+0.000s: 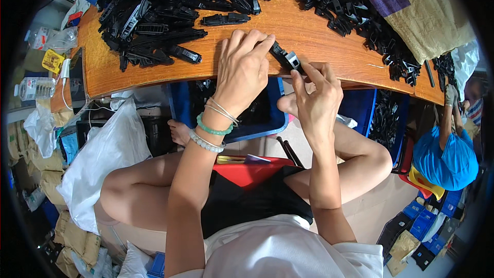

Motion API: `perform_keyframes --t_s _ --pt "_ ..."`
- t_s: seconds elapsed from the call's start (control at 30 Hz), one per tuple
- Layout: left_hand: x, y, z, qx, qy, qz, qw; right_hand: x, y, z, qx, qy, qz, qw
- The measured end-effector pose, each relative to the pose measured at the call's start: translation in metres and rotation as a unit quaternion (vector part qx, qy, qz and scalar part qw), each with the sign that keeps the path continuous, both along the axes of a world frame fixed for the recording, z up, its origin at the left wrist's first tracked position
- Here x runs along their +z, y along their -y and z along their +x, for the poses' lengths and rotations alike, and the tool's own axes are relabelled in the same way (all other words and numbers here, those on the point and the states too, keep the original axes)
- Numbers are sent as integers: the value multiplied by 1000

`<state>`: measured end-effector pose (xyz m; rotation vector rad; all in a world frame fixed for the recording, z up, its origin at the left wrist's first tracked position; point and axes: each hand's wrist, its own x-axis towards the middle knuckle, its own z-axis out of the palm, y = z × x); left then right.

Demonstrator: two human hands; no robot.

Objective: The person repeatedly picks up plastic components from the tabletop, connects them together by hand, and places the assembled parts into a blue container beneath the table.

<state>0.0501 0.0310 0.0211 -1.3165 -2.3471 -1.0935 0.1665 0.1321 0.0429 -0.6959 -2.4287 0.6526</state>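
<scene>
"Part, black with a shiny end: where is it?"

"At the near edge of the table. The left hand closes its fingers on the far end; the right hand pinches the near one. Whether it touches the tabletop is hard to tell."

"What could go wrong?"

"A loose pinch could drop it toward the blue bin below."
</scene>
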Motion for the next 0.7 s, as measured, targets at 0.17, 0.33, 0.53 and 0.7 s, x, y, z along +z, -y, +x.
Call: perform_keyframes --t_s 0.17,0.33,0.53,0.7 --pt "-3 -3 1 1 15 11 1000 9 -2 1 2 28 37 999" --pt "1 -3 6 -14 30 24 999 6 -2 -7 40 38 25 998" --pt "-1 -4 5 -33 46 49 997 0 1 -10 26 7 -3 1000" --pt "0 2 -12 -40 83 129 987 -2 -4 24 82 -18 -129 988"
